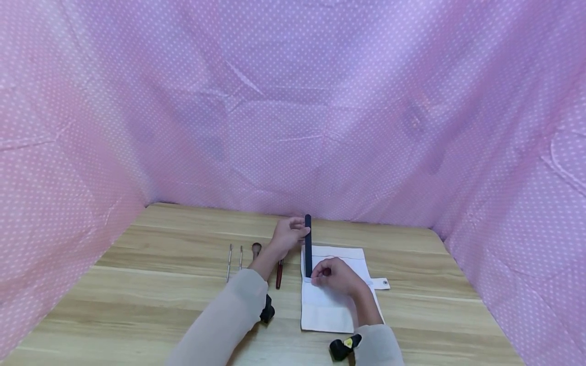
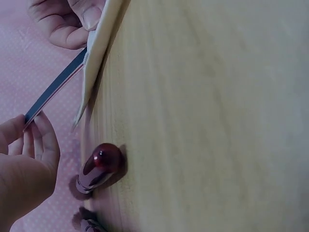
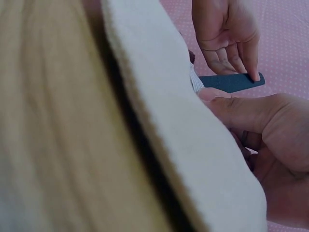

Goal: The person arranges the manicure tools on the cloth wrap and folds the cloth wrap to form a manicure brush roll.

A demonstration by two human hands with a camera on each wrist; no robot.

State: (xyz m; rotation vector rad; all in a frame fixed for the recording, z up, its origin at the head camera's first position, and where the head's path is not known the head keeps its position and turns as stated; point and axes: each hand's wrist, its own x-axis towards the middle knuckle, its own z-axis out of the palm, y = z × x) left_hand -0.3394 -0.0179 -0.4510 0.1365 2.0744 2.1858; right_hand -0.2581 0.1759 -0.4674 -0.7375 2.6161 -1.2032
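Observation:
My left hand (image 1: 287,235) pinches a long black nail file (image 1: 308,244) near its upper end, thumb on one face and fingers behind. The file slants down, its lower end at a white elastic band (image 3: 195,79) across an unrolled white cloth pouch (image 1: 327,310). Thumb and fingers of my right hand (image 1: 339,277) pinch that elastic band beside the file. In the left wrist view the file (image 2: 55,87) shows a pale reddish edge between dark faces, and its end meets the cloth next to the right fingertips.
Left of the pouch lie a makeup brush (image 1: 256,248), a dark red handle (image 1: 279,275) and two thin metal tools (image 1: 229,263), partly behind the left arm. A strap with a snap (image 1: 381,283) sticks out at the pouch's right. Pink dotted cloth (image 1: 293,127) encloses the wooden table (image 1: 137,284).

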